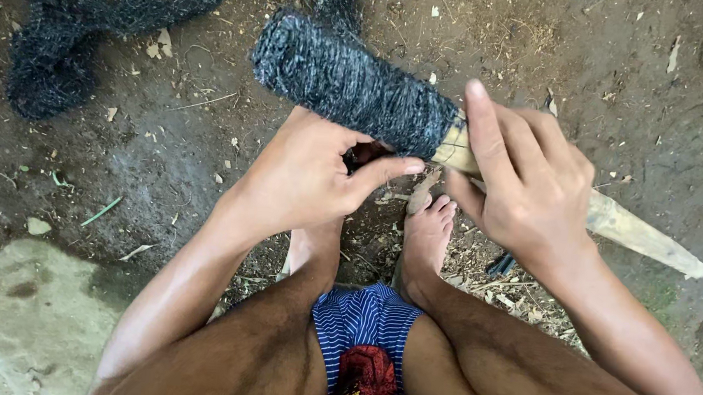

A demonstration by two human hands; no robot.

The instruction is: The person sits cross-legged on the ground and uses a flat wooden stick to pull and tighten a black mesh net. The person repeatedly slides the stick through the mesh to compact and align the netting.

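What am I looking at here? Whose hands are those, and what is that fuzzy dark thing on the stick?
There is just one picture, taken by a camera worn on a person's head, looking straight down. So you see that person's own arms, knees and bare feet from above. They seem to be crouching or sitting low over the dirt ground.

The right hand grips a pale wooden stick. Dark twine is wound thickly around the stick's far end, making a fat spool. The left hand is curled just under the spool, near where the winding ends.

At the top left, a loose heap of the same dark twine or netting lies on the ground. Dry leaves and small twigs are scattered about too.
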